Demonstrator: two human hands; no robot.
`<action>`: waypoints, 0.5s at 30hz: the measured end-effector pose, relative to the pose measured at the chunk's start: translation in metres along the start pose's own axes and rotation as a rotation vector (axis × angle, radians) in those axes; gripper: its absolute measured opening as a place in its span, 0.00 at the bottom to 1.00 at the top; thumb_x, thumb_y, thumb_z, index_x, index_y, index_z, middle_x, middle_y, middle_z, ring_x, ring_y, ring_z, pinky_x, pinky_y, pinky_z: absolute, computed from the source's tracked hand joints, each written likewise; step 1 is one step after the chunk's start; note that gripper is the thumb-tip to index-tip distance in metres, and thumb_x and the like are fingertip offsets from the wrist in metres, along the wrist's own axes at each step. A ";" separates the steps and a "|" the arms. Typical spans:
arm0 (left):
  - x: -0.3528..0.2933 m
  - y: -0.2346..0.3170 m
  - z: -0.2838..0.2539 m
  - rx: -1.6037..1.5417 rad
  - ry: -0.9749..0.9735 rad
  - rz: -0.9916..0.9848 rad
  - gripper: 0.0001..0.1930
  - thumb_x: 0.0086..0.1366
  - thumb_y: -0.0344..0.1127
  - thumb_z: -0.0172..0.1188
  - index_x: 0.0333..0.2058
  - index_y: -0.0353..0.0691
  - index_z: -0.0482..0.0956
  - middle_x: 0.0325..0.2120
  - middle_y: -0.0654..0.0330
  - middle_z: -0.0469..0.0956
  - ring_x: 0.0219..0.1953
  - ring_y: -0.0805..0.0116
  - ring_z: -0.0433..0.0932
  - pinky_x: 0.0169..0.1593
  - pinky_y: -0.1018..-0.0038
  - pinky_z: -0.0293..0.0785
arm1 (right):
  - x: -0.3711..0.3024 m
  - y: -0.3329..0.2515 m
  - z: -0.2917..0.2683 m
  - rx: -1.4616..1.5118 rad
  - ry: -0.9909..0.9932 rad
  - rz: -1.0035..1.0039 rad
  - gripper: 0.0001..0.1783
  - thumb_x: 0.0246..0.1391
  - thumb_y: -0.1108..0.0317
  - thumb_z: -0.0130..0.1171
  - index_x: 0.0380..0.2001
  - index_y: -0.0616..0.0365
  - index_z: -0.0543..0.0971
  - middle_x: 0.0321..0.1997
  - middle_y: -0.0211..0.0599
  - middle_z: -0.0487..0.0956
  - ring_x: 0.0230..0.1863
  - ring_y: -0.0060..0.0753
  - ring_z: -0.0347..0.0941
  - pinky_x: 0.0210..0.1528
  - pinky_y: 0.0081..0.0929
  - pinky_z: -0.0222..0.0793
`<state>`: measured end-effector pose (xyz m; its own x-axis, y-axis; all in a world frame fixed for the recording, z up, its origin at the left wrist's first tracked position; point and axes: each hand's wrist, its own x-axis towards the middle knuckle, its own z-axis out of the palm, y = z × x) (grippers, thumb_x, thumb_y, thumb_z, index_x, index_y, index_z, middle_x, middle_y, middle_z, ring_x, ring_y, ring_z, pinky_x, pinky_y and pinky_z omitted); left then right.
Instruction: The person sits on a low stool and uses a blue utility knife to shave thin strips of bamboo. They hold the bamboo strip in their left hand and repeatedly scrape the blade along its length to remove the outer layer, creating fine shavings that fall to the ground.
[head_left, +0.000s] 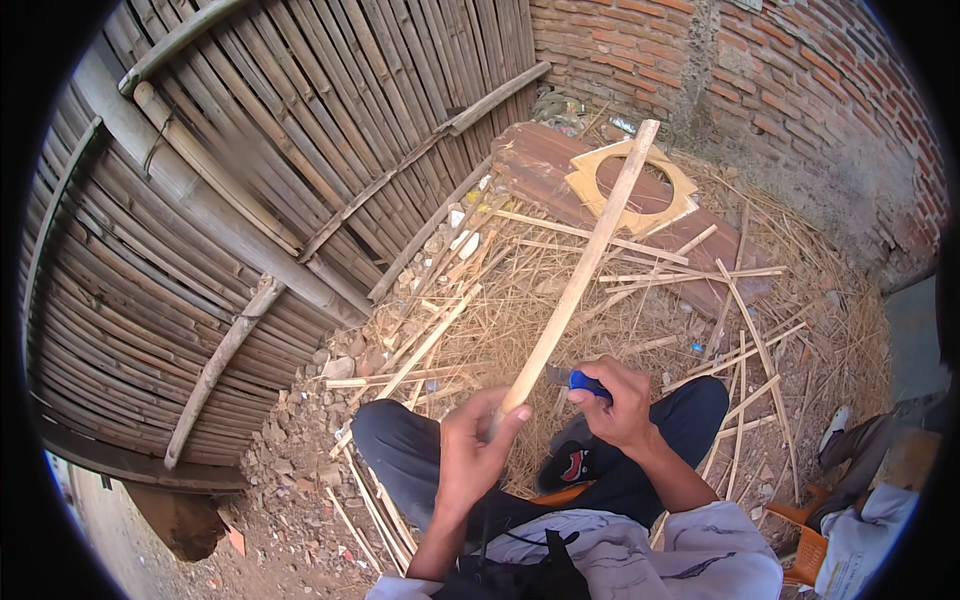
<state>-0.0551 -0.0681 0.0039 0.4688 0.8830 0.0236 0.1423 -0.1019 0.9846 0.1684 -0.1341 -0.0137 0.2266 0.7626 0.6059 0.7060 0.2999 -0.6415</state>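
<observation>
A long, pale wooden strip (pixel 590 258) slants up and away from my lap toward the far right. My left hand (pixel 474 448) grips its near end, with the thumb laid along it. In my right hand (pixel 622 408) is a blue-handled knife (pixel 589 385), the fingers wrapped round the handle. Its short grey blade points left at the strip's edge, close to my left hand; whether blade and wood touch, I cannot tell.
Cut strips (pixel 760 350) and straw surround my crossed legs (pixel 690 410). Ahead, a square wooden piece with a round hole (pixel 590 165) lies on a brown board (pixel 540 165). A bamboo wall (pixel 250 170) stands left, a brick wall (pixel 790 90) right. Another person's leg (pixel 865 460) shows beside an orange chair (pixel 808 555).
</observation>
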 end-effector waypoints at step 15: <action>0.002 0.001 0.004 0.004 -0.018 0.046 0.21 0.66 0.32 0.78 0.55 0.32 0.85 0.37 0.59 0.88 0.38 0.80 0.80 0.41 0.77 0.79 | 0.007 -0.006 0.014 0.020 -0.060 -0.231 0.17 0.58 0.56 0.77 0.40 0.56 0.86 0.28 0.35 0.82 0.23 0.38 0.80 0.24 0.33 0.73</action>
<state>-0.0504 -0.0680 0.0042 0.4908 0.8688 0.0657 0.1240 -0.1443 0.9817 0.1566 -0.1231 -0.0122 0.0205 0.7048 0.7091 0.7210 0.4809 -0.4988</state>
